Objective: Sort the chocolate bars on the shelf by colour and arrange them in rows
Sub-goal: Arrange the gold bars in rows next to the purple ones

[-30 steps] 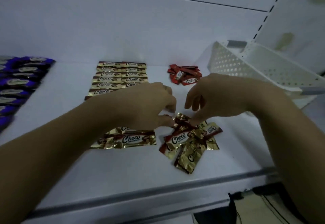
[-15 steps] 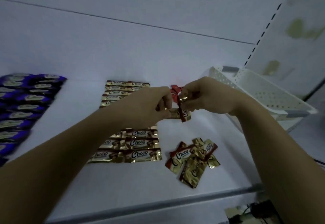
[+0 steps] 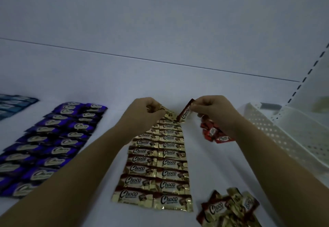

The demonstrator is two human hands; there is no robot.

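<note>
The middle rows point(image 3: 156, 162) run from 6 to 12 o'clock on the shelf point(image 3: 204, 164). Over their far end the left hand point(image 3: 144, 114) holds a bar point(image 3: 166, 111), the right hand point(image 3: 213, 111) another bar point(image 3: 185, 113). More rows point(image 3: 53, 143) lie at 9, further rows point(image 3: 12, 105) at 10, a pile point(image 3: 229, 209) at 5, a second pile point(image 3: 216, 134) at 1, a tray point(image 3: 284, 137) at 3.

Dim, bluish light; soft blur, wide-angle stretching at edges.
</note>
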